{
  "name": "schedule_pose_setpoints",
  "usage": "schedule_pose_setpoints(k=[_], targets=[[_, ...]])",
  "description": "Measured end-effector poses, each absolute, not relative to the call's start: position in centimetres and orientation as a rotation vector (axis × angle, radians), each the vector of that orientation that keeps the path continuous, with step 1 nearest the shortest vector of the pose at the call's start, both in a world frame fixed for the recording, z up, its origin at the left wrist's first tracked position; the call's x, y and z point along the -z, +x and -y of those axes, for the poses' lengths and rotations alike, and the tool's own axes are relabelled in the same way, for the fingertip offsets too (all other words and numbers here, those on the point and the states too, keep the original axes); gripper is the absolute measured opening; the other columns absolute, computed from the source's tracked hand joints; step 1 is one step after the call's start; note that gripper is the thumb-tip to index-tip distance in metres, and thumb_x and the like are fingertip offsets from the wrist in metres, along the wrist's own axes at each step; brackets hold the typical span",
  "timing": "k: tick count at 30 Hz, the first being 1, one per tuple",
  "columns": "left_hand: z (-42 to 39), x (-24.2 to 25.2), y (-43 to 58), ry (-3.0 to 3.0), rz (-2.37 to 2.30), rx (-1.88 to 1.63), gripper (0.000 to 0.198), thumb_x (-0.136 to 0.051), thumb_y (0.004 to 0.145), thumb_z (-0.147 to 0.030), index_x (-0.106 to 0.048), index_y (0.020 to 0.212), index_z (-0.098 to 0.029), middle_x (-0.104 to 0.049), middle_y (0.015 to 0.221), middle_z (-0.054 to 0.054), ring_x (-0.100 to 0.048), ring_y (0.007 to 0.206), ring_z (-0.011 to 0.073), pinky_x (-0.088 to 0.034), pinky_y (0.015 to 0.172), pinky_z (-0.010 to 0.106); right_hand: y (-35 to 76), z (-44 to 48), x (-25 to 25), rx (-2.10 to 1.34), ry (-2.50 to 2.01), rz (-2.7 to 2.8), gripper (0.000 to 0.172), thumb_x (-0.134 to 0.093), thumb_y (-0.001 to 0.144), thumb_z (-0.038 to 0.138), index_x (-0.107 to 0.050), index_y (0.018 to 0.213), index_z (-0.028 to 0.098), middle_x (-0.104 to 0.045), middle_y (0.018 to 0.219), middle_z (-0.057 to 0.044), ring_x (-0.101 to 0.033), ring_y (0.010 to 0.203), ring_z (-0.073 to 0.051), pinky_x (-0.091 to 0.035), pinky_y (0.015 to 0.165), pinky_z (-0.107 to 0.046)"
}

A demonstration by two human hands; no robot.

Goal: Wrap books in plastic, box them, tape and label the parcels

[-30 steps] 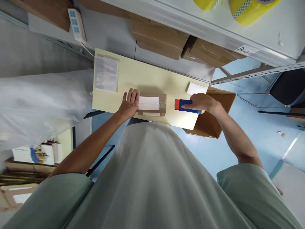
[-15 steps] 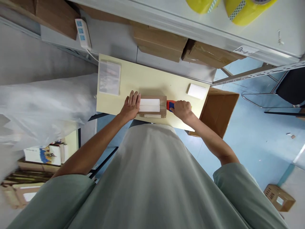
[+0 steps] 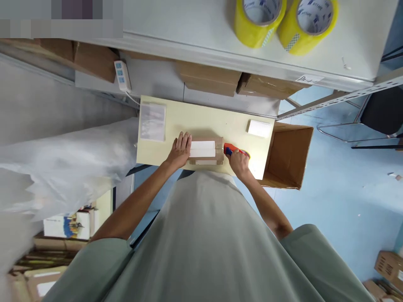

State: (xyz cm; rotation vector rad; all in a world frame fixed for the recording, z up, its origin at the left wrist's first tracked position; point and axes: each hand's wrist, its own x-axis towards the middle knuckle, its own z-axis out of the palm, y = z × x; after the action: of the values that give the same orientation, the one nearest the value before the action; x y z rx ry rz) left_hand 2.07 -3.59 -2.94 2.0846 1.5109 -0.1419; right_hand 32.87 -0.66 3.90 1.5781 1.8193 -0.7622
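Right hand [image 3: 239, 162], clamped on tape gun [image 3: 230, 147], moved left to box [image 3: 206, 149] near table's [image 3: 201, 117] front edge, blue floor [image 3: 330, 180] beyond; left hand's [image 3: 180, 150] grip unclear.

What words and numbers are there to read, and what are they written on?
"TAPE": inside the left yellow tape roll; the letters before it are unclear.
Right yellow tape roll: blue print, too blurred.
"D": starts the shelf label; the rest is blurred.
White label on the small taped box: nothing readable.
Carton at lower right: print too small.
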Motion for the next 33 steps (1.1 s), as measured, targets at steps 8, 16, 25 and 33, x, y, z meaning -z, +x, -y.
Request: schedule_pose_setpoints(k=[8,16,25,33], targets=[[2.5,2.1,1.8,2.153,-1.448,0.104,0.136,-0.086,0.088,-0.057,-0.012,0.184,0.003,-0.021,0.186,0.043,-0.015,0.178,0.057,-0.014,0.14,0.08,33.0,2.7,-8.0,0.69,2.048,-1.655,0.042,-0.048,0.121,0.041,-0.07,0.134,0.007,-0.083,0.109,-0.026,-0.085,0.104,-0.035,-0.056,0.08,-0.037],[-3.0,-6.3,4.6,2.383,-1.267,-0.581,0.086,-0.064,0.112,-0.041,-0.027,0.183,-0.011,-0.038,0.185,0.032,-0.033,0.177,0.0439,-0.033,0.141,0.069,30.0,-1.5,-17.4,0.582,2.238,-1.854,0.042,-0.048,0.117,0.038,-0.058,0.148,0.01,-0.082,0.122,-0.024,-0.081,0.104,-0.039,-0.057,0.082,-0.041],[-11.0,-17.9,4.5,2.424,-1.264,-1.086,0.069,-0.048,0.117,-0.031,-0.032,0.183,-0.023,-0.05,0.18,0.021,-0.043,0.172,0.0368,-0.043,0.139,0.066,21.6,-13.8,-24.9,0.203,1.994,-2.572,0.048,-0.039,0.115,0.021,-0.047,0.159,0.004,-0.078,0.132,-0.027,-0.072,0.129,-0.039,-0.051,0.116,-0.05],[-11.3,-19.2,2.0,2.384,-1.325,-1.096,0.066,-0.049,0.116,-0.029,-0.038,0.18,-0.02,-0.054,0.176,0.021,-0.046,0.169,0.0339,-0.041,0.14,0.06,16.9,-22.2,-24.4,0.087,1.898,-2.589,0.043,-0.044,0.116,0.02,-0.057,0.153,0.002,-0.074,0.143,-0.029,-0.063,0.145,-0.038,-0.039,0.129,-0.051]])
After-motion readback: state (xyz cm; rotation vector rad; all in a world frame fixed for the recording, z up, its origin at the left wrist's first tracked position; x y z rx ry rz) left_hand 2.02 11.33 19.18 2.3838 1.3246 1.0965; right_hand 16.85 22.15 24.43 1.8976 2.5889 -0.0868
